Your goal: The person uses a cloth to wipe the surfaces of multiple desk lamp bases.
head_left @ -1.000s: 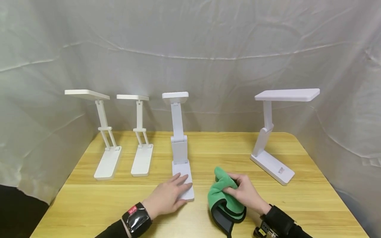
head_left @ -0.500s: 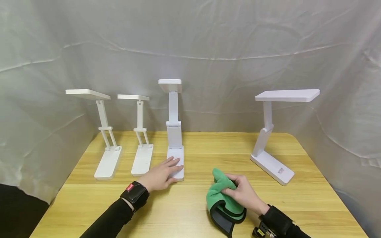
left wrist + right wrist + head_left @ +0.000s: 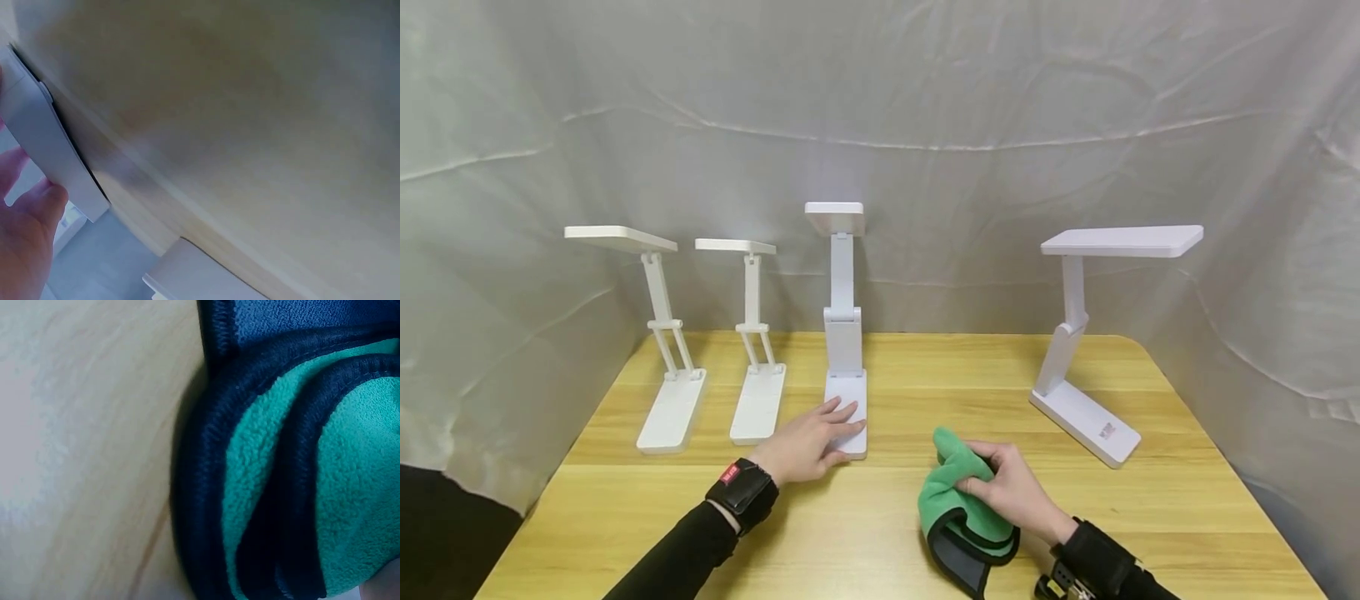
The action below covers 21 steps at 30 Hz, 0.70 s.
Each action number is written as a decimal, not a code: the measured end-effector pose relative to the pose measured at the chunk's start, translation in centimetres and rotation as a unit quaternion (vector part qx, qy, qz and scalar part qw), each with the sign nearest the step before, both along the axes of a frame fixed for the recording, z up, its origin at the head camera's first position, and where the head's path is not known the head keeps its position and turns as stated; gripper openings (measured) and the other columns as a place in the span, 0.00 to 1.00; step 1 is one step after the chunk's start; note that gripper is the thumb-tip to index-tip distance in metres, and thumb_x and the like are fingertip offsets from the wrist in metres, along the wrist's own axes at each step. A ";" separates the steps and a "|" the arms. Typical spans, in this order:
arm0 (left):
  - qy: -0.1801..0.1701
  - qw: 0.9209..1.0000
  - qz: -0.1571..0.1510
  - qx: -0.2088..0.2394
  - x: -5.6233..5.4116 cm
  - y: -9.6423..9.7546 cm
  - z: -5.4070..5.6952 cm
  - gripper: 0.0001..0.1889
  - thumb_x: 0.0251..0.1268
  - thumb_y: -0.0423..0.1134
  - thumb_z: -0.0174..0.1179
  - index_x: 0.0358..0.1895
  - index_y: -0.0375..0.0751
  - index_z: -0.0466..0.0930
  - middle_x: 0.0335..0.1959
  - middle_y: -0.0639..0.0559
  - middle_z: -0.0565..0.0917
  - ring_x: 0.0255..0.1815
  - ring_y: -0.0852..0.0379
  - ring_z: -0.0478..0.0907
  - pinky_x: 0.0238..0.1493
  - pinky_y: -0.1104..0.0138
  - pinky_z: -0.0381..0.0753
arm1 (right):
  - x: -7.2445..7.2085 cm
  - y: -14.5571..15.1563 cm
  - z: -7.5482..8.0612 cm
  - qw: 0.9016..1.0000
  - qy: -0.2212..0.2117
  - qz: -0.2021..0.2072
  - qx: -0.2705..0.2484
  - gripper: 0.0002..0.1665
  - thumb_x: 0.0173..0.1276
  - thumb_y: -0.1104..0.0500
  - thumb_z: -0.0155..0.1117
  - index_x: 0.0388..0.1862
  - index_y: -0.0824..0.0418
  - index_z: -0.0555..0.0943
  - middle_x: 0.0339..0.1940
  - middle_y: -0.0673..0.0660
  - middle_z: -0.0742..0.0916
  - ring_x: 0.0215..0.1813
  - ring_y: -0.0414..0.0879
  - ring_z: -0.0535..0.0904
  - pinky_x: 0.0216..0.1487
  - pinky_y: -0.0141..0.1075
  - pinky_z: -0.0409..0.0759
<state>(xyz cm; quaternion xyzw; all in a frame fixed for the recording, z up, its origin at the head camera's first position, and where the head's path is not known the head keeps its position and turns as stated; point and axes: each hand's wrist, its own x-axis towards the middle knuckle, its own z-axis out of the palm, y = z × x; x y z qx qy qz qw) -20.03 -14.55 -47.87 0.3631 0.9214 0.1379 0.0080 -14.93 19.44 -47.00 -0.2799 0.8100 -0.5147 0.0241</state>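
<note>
My left hand (image 3: 801, 443) lies with outstretched fingers on the base (image 3: 847, 388) of a white folding desk lamp (image 3: 844, 346) left of the table's middle. Its thumb touches the near end of the base. In the left wrist view the thumb (image 3: 40, 206) meets the edge of that lamp base (image 3: 62, 144). My right hand (image 3: 1017, 492) pinches a bunched green cloth (image 3: 958, 492) with black edging and a grey reverse side, held low over the table. Close up in the right wrist view, the folded cloth (image 3: 362, 469) fills the right side.
Two slimmer white desk lamps, the outer lamp (image 3: 673, 408) and the inner lamp (image 3: 758, 404), stand unfolded at the left. Another white lamp (image 3: 1086, 421) stands angled at the right. A pale curtain (image 3: 925, 167) hangs behind the wooden table (image 3: 947, 375).
The middle lamp has slid away from me toward the back of the table, with my left hand on its base, then shifted slightly right. My right hand and the cloth have barely moved.
</note>
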 end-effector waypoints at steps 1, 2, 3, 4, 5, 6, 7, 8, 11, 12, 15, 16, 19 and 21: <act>0.001 1.000 0.001 0.001 0.1 0.0 0.0 0.28 0.67 0.47 0.64 0.70 0.45 0.74 0.76 0.39 0.66 0.77 0.32 0.63 0.76 0.44 0.64 | 0.0 0.0 0.0 1.000 0.000 -0.001 0.001 0.25 0.63 0.68 0.70 0.60 0.73 0.80 0.51 0.69 0.89 0.51 0.30 0.83 0.52 0.27 0.83; 0.001 1.000 0.002 0.002 0.1 0.1 0.0 0.28 0.67 0.47 0.64 0.70 0.45 0.74 0.76 0.39 0.67 0.77 0.32 0.62 0.76 0.44 0.64 | 0.0 0.0 0.0 1.000 -0.001 -0.002 0.001 0.25 0.63 0.68 0.70 0.60 0.73 0.80 0.51 0.69 0.89 0.51 0.30 0.83 0.52 0.26 0.83; 0.002 1.000 0.004 0.003 0.2 0.1 0.1 0.28 0.67 0.47 0.64 0.69 0.45 0.74 0.76 0.39 0.67 0.77 0.32 0.63 0.76 0.44 0.64 | 0.0 0.1 0.1 1.000 -0.002 -0.003 0.001 0.25 0.63 0.68 0.70 0.60 0.73 0.79 0.51 0.69 0.89 0.52 0.29 0.83 0.52 0.26 0.83; 0.005 1.000 0.006 0.003 0.3 0.3 0.2 0.28 0.68 0.48 0.64 0.69 0.45 0.75 0.76 0.38 0.68 0.76 0.32 0.63 0.76 0.44 0.64 | -0.1 0.1 0.0 1.000 -0.003 -0.004 0.001 0.26 0.63 0.68 0.70 0.60 0.73 0.79 0.51 0.69 0.89 0.52 0.30 0.83 0.52 0.26 0.83; 0.008 1.000 0.012 0.005 0.4 0.4 0.4 0.28 0.68 0.50 0.63 0.69 0.45 0.75 0.75 0.39 0.69 0.76 0.33 0.65 0.75 0.44 0.66 | -0.1 0.1 0.0 1.000 -0.006 -0.005 0.001 0.26 0.64 0.67 0.70 0.61 0.73 0.79 0.52 0.69 0.89 0.52 0.30 0.83 0.52 0.26 0.83; 0.011 1.000 0.020 0.011 0.5 0.7 0.6 0.27 0.69 0.51 0.62 0.68 0.45 0.75 0.73 0.39 0.72 0.74 0.35 0.68 0.74 0.45 0.68 | -0.1 0.2 0.0 1.000 -0.010 -0.009 0.000 0.26 0.64 0.67 0.69 0.61 0.72 0.79 0.52 0.69 0.88 0.52 0.30 0.83 0.52 0.27 0.83; 0.015 0.999 0.029 0.018 0.5 1.2 0.9 0.27 0.70 0.52 0.61 0.68 0.45 0.75 0.71 0.40 0.75 0.71 0.37 0.72 0.72 0.46 0.71 | -0.1 0.2 0.0 1.000 -0.014 -0.019 0.000 0.25 0.64 0.67 0.69 0.61 0.72 0.79 0.52 0.68 0.89 0.51 0.31 0.84 0.51 0.27 0.84; 0.021 0.999 0.039 0.028 0.4 1.7 1.2 0.27 0.71 0.52 0.59 0.68 0.45 0.75 0.68 0.41 0.78 0.68 0.40 0.76 0.70 0.48 0.75 | 0.0 0.3 0.0 0.999 -0.024 -0.035 -0.002 0.25 0.65 0.66 0.69 0.61 0.71 0.80 0.52 0.68 0.89 0.50 0.31 0.84 0.50 0.28 0.84; 0.025 0.995 0.074 0.067 -0.3 4.1 2.1 0.25 0.75 0.53 0.56 0.68 0.46 0.74 0.61 0.47 0.82 0.59 0.49 0.81 0.63 0.54 0.81 | 0.0 0.7 0.1 0.992 -0.060 -0.108 -0.007 0.24 0.65 0.65 0.70 0.60 0.69 0.81 0.52 0.67 0.89 0.47 0.32 0.84 0.47 0.29 0.85; 0.022 0.993 0.080 0.084 -0.8 5.1 2.4 0.25 0.75 0.53 0.55 0.68 0.46 0.74 0.59 0.48 0.82 0.57 0.51 0.82 0.61 0.56 0.82 | 0.0 0.9 0.1 0.987 -0.075 -0.139 -0.010 0.24 0.65 0.64 0.70 0.60 0.69 0.81 0.52 0.67 0.89 0.45 0.31 0.84 0.45 0.29 0.85; -0.009 0.989 0.086 0.120 -2.5 8.6 3.6 0.25 0.77 0.54 0.52 0.70 0.47 0.71 0.63 0.48 0.80 0.60 0.53 0.80 0.63 0.57 0.80 | 0.2 1.8 0.2 0.969 -0.117 -0.219 -0.009 0.26 0.65 0.62 0.71 0.61 0.68 0.80 0.54 0.67 0.88 0.42 0.30 0.83 0.43 0.29 0.85; -0.029 0.987 0.084 0.130 -3.0 9.9 4.2 0.26 0.77 0.54 0.51 0.71 0.46 0.70 0.64 0.47 0.80 0.61 0.52 0.80 0.64 0.56 0.80 | 0.2 2.2 0.2 0.962 -0.129 -0.240 -0.009 0.26 0.65 0.61 0.72 0.62 0.67 0.80 0.54 0.67 0.88 0.41 0.31 0.83 0.42 0.29 0.85; -0.079 0.982 0.082 0.150 -4.8 14.1 5.8 0.28 0.77 0.56 0.50 0.73 0.47 0.67 0.68 0.46 0.78 0.65 0.52 0.78 0.66 0.56 0.78 | 0.7 3.3 0.3 0.948 -0.155 -0.278 -0.002 0.28 0.66 0.58 0.72 0.63 0.67 0.79 0.53 0.67 0.87 0.39 0.33 0.83 0.39 0.30 0.85; -0.109 0.977 0.085 0.165 -5.8 17.0 6.9 0.30 0.77 0.57 0.50 0.74 0.46 0.66 0.68 0.46 0.78 0.66 0.51 0.77 0.67 0.57 0.78 | 1.0 4.1 0.4 0.941 -0.168 -0.295 0.003 0.29 0.66 0.57 0.72 0.64 0.67 0.79 0.52 0.66 0.88 0.38 0.34 0.84 0.38 0.31 0.85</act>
